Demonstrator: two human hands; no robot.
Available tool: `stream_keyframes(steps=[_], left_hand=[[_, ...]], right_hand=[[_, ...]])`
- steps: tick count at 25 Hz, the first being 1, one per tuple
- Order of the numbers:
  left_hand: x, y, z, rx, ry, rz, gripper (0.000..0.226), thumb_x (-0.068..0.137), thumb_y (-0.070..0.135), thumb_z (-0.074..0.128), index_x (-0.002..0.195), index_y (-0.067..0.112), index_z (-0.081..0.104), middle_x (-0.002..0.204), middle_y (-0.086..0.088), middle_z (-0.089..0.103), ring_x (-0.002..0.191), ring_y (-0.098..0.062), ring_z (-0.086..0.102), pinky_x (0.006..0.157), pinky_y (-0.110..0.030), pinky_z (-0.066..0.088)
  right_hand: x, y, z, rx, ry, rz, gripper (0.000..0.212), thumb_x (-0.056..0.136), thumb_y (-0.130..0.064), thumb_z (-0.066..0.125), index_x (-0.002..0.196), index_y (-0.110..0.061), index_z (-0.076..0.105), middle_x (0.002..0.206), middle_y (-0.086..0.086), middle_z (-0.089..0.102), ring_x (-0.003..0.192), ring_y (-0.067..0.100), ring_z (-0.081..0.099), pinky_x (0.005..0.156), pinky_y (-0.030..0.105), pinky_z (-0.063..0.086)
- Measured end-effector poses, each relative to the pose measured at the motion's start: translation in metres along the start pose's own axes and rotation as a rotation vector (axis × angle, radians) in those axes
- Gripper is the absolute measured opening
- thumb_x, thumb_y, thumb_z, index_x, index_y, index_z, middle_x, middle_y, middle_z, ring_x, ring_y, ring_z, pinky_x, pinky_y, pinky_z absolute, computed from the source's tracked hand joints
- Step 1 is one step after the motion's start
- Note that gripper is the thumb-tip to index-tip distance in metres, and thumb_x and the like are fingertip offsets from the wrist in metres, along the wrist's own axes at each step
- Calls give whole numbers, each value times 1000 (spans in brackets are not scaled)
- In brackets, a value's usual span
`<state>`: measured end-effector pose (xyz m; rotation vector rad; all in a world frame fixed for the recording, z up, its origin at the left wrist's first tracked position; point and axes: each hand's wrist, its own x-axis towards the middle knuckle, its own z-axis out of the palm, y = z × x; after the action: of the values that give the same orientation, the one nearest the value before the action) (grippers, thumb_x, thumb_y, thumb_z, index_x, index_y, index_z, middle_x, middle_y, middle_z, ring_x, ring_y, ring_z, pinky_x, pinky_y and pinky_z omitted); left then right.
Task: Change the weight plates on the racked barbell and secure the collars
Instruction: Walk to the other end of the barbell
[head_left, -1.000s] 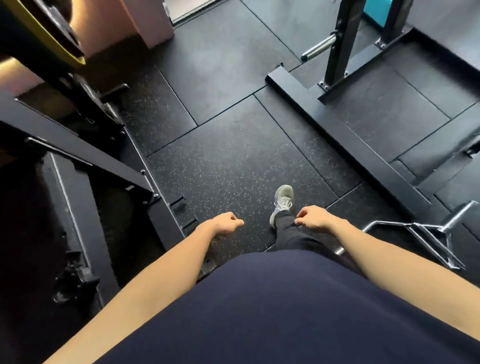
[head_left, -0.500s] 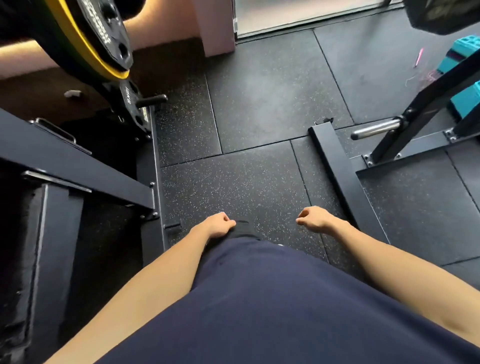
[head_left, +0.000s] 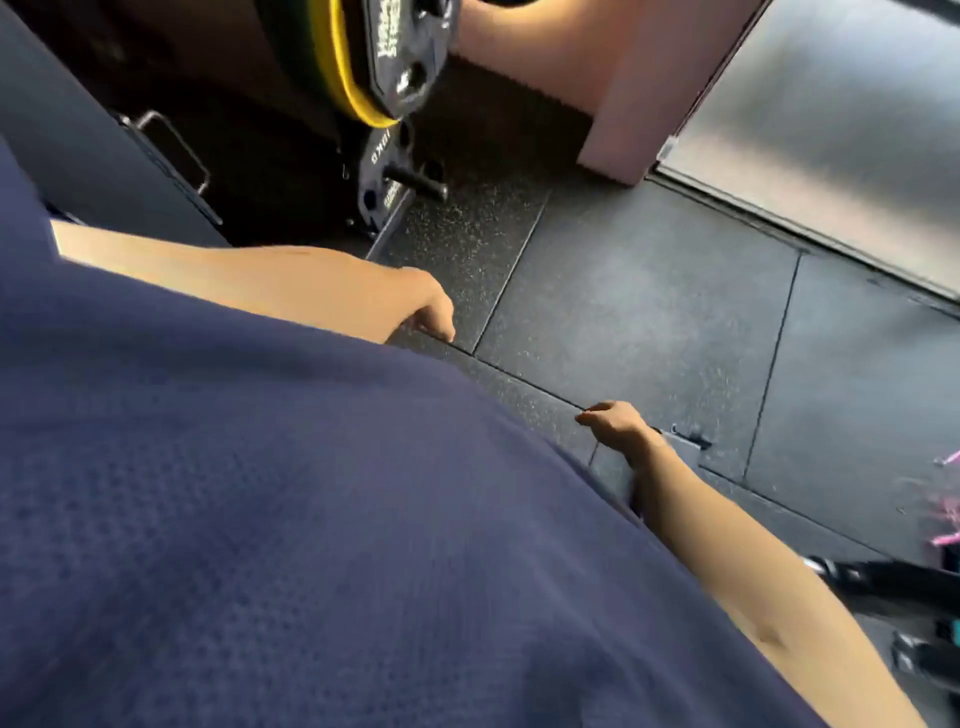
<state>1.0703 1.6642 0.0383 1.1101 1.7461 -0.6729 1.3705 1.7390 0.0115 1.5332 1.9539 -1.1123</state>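
The view has tilted and come nearer to the black plate (head_left: 405, 47) with the yellow-rimmed plate (head_left: 345, 78) behind it, both at the top. The left hand (head_left: 426, 306) and right hand (head_left: 615, 423) hang loosely curled, holding nothing, over the floor (head_left: 649, 312).

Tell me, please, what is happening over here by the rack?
A person in a dark blue shirt stands on the rubber gym floor near stacked weight plates. Neither hand holds anything: the left hand and the right hand hang in front of the body with loosely curled fingers. A black plate sits outside a yellow-rimmed plate at the top, and a smaller plate is on a storage peg below. No plate is being touched.
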Motion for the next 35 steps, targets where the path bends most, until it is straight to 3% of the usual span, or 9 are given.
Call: stream_keyframes(steps=[2,5,11,14,17,21,26,31,35], left_hand=[[-11,9,-41,-41,194,9,38,96,40,44,106,7,59,104,-13,57,84,-30,60,78,-36,45],[-27,14,-33,-147,368,24,42,98,33,44,116,-2,60,115,-21,61,106,-35,60,85,-39,45],[-55,18,42,-197,195,-188,40,96,34,46,97,-1,64,104,-22,62,86,-30,61,76,-34,40],[-53,49,65,-219,123,-168,45,97,35,45,118,-1,61,125,-20,61,111,-35,61,91,-40,48],[-46,84,83,-234,87,-146,41,94,40,46,121,12,61,124,-10,64,88,-25,62,73,-29,47],[-30,123,90,-264,90,-174,42,91,38,49,126,18,57,132,-5,58,117,-27,56,100,-38,43],[-19,163,59,-344,169,-138,36,90,43,50,119,23,53,124,-4,58,105,-23,56,90,-34,43],[11,180,3,-344,229,-87,38,84,51,51,113,27,55,119,-3,60,104,-23,56,93,-37,46],[59,195,-62,-372,247,-41,35,88,45,54,113,21,58,117,-6,62,98,-23,57,86,-34,46]], right_hand=[[33,-23,-28,42,57,-79,32,92,-20,60,116,1,66,102,13,65,79,21,61,67,22,48],[61,-55,-50,-57,100,-246,31,92,-20,60,114,-1,68,120,15,66,111,30,60,92,34,46],[55,-19,-55,-182,-58,-276,32,91,-24,61,115,-5,69,121,11,67,113,27,61,93,31,47],[48,17,-54,-230,-110,-243,32,90,-24,59,111,-2,69,118,14,68,110,28,62,90,32,48],[39,47,-60,-228,-158,-213,31,91,-25,59,110,-3,70,115,12,69,107,26,63,87,31,49],[38,87,-79,-194,-134,-183,31,90,-25,59,108,-2,70,107,11,70,101,25,64,84,29,49],[47,118,-112,-236,-116,-97,30,88,-26,56,63,-11,51,78,10,51,73,20,45,63,25,34],[79,115,-157,-184,-89,-73,23,87,-26,58,75,-6,62,82,13,60,78,24,55,65,24,37],[128,97,-199,-178,-76,-53,25,87,-24,56,67,-9,55,80,11,56,76,22,51,64,24,35]])
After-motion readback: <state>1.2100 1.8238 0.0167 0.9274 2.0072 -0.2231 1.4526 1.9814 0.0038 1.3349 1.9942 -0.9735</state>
